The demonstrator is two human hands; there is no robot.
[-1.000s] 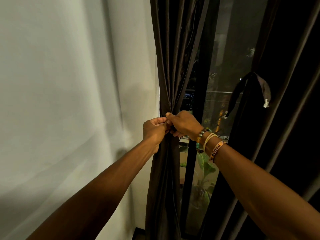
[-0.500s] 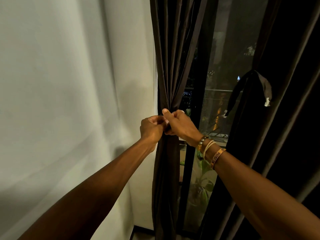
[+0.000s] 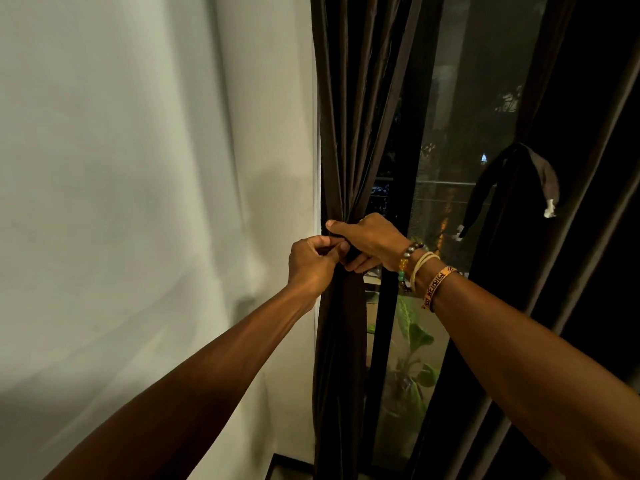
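A dark brown curtain (image 3: 349, 116) hangs gathered into a narrow bunch beside the white wall. A dark tie-back band (image 3: 351, 255) goes round the bunch at its waist. My left hand (image 3: 311, 265) pinches the band's end at the front of the bunch. My right hand (image 3: 372, 242), with bracelets on the wrist, wraps round the gathered curtain from the right, thumb lying across the top of the band. The two hands touch each other there. Most of the band is hidden by my fingers.
A plain white wall (image 3: 138, 202) fills the left. Right of the curtain is a dark window frame (image 3: 401, 202) and glass with a green plant (image 3: 412, 344) outside. A second dark curtain (image 3: 588, 237) with its own tie-back (image 3: 543, 178) hangs on the right.
Both hands have stayed together at the curtain's waist, shifting slightly left and up in the view; the right thumb now lies flatter across the bunch.
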